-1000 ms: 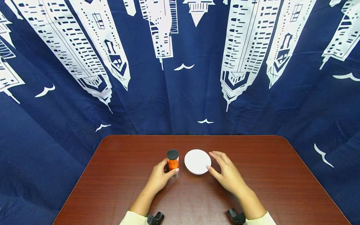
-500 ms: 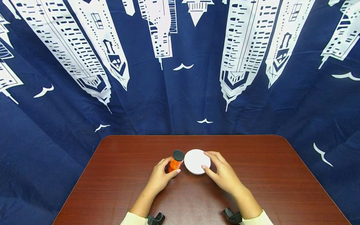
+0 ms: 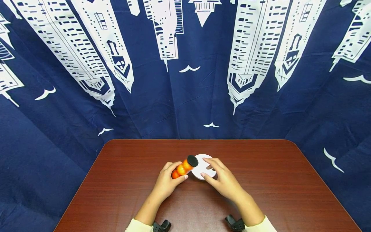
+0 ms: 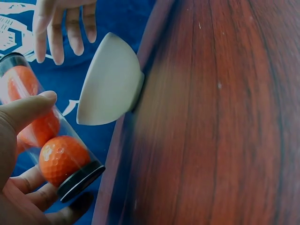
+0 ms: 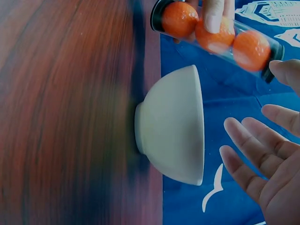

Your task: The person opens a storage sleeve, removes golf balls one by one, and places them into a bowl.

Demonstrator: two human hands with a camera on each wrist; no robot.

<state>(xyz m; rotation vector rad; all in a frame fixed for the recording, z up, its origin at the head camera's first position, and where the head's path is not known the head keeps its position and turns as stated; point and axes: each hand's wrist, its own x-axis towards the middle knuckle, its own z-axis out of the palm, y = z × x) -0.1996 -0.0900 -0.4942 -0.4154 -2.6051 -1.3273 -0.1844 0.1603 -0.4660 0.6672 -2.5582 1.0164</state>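
Observation:
My left hand [image 3: 166, 182] grips a clear tube [image 3: 184, 167] that has black end caps. Inside are three orange golf balls [image 4: 64, 159]. The tube tilts to the right, and its upper cap [image 3: 192, 160] overlaps the left part of a white bowl [image 3: 201, 167] in the head view. Both wrist views show the bowl standing upright on the table. Over the bowl's right side, my right hand [image 3: 227, 183] has its fingers spread and holds nothing. In the right wrist view its thumb [image 5: 287, 72] is right at the tube's cap.
The brown wooden table [image 3: 261, 161] has rounded far corners. Behind it hangs a blue cloth [image 3: 174, 106] printed with white buildings and birds. A black strapped device [image 3: 162, 226] sits at the left wrist, another device [image 3: 234, 223] at the right.
The left hand has lifted and tilted the tube from upright toward the bowl on the right. My right hand has moved left, over the bowl. The bowl has stayed in place.

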